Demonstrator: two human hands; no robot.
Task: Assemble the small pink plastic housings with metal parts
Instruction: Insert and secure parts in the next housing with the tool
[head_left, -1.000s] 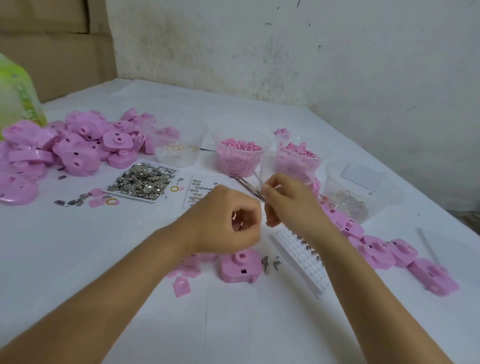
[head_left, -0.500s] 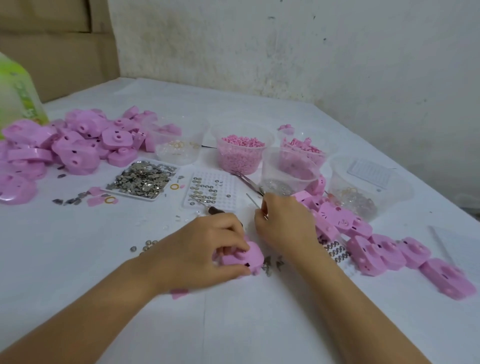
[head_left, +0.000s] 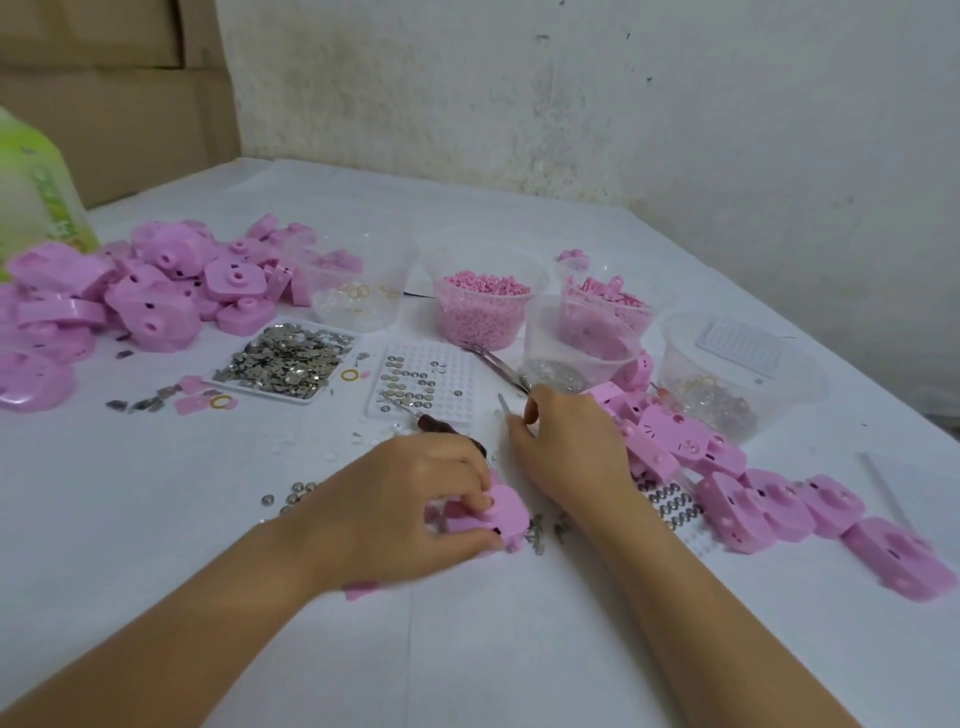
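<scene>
White cloth covers the table (head_left: 156, 519) in the head view. The left hand (head_left: 410, 499) pinches a pink housing (head_left: 506, 512) down on the cloth. Just right of the housing lie loose metal parts (head_left: 536, 531), nearer the right hand (head_left: 571, 452), which curls round a thin metal tool (head_left: 503, 404).

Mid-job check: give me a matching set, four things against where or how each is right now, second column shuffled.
Things:
1. left hand
2. right hand
3. metal tray
4. pellet tub

States or places:
a. pinches a thin metal tool
b. back row, among the clear tubs
c. grips a pink housing
d. just right of the housing pile

Pairs: 1-c, 2-a, 3-d, 4-b
</scene>
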